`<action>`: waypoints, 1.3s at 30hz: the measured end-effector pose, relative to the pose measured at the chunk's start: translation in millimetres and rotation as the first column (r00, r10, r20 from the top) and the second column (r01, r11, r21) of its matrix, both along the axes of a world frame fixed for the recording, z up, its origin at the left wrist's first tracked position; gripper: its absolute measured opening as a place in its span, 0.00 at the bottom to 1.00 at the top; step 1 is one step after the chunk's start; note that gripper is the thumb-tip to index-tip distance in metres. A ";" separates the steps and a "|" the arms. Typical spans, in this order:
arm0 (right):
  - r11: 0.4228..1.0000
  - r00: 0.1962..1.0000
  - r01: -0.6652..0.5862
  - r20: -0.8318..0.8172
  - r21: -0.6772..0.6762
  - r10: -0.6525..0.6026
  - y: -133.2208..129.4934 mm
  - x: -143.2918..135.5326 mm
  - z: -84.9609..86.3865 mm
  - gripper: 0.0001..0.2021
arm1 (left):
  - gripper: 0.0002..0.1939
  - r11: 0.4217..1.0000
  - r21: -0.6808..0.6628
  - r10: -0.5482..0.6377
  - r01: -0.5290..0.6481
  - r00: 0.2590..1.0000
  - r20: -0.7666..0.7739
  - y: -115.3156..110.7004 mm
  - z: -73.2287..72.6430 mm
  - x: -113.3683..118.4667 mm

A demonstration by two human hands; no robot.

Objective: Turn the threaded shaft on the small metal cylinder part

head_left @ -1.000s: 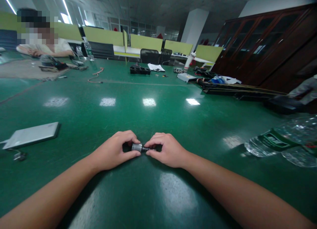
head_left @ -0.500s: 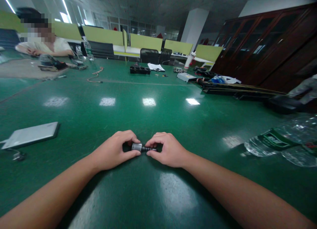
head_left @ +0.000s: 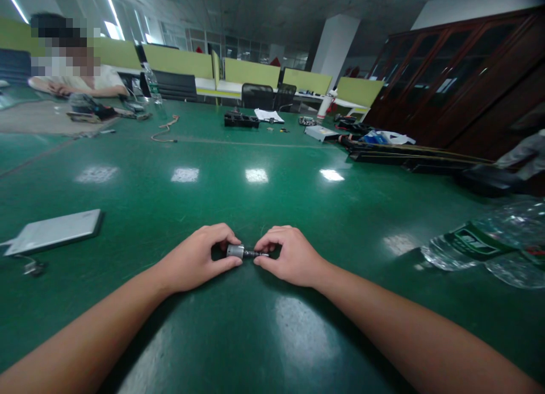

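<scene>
Left hand (head_left: 193, 259): my thumb and forefinger hold the grey metal cylinder (head_left: 235, 252), one on the near side, one on the far side. Right hand (head_left: 293, 258): finger and thumb narrow, pinching the dark ridged shaft (head_left: 250, 254) towards its outer end (how firmly I press, I cannot tell). Cylinder and shaft lie in line, roughly level, between my two hands; whether they touch the green table (head_left: 255, 204) is unclear from here. Well to my left, a pale flat slab (head_left: 55, 232) lies on the tabletop, a small plug (head_left: 33, 267) just beside its near edge. Well to my right, a clear bottle (head_left: 451, 247) with a green label lies on its side.
</scene>
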State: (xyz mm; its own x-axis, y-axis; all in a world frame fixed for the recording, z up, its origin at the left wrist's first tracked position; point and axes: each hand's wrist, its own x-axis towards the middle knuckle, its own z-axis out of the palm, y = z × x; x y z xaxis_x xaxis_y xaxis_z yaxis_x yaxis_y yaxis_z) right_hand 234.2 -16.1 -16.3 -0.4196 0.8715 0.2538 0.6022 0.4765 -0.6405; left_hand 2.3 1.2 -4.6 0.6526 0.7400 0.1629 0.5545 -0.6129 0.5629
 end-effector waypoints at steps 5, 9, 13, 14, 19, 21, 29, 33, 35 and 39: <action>0.999 0.998 0.052 0.021 -0.011 -0.052 0.4 0.9 0.5 0.04 | 0.10 0.999 -0.008 0.037 -0.037 0.999 0.039 0.4 0.5 -0.9; 0.997 0.996 0.075 0.042 -0.006 -0.074 0.6 2.6 0.8 0.04 | 0.09 0.999 -0.023 0.047 -0.047 0.998 0.032 0.4 0.5 -1.0; 0.992 0.988 0.128 0.091 -0.019 -0.126 2.9 7.3 2.5 0.04 | 0.10 0.998 -0.021 0.056 -0.055 0.998 0.029 0.7 -0.1 -1.0; 0.989 0.983 0.147 0.111 -0.026 -0.143 3.6 8.6 3.3 0.05 | 0.10 0.998 -0.021 0.060 -0.060 0.998 0.027 0.8 -0.3 -1.0; 0.972 0.959 0.231 0.174 -0.031 -0.223 5.7 11.5 6.4 0.06 | 0.10 0.997 -0.022 0.080 -0.079 0.996 0.026 0.9 -0.9 -1.7; 0.974 0.961 0.225 0.171 -0.028 -0.217 5.2 10.7 6.6 0.06 | 0.10 0.997 -0.019 0.082 -0.081 0.996 0.028 0.4 -0.8 -2.0; 0.980 0.971 0.196 0.143 -0.027 -0.190 4.3 9.0 5.1 0.06 | 0.10 0.997 -0.005 0.079 -0.079 0.996 0.027 -0.6 0.3 -1.9; 0.977 0.970 0.210 0.135 -0.044 -0.202 5.3 10.1 5.6 0.05 | 0.10 0.997 0.012 0.081 -0.081 0.996 0.031 0.5 -0.4 -1.6; 0.974 0.968 0.222 0.129 -0.055 -0.214 5.6 10.5 5.9 0.05 | 0.10 0.997 0.015 0.078 -0.078 0.996 0.032 0.9 -0.7 -1.7; 0.969 0.967 0.236 0.120 -0.076 -0.226 5.9 10.2 6.6 0.06 | 0.10 0.997 0.004 0.075 -0.075 0.997 0.029 0.6 -0.3 -1.9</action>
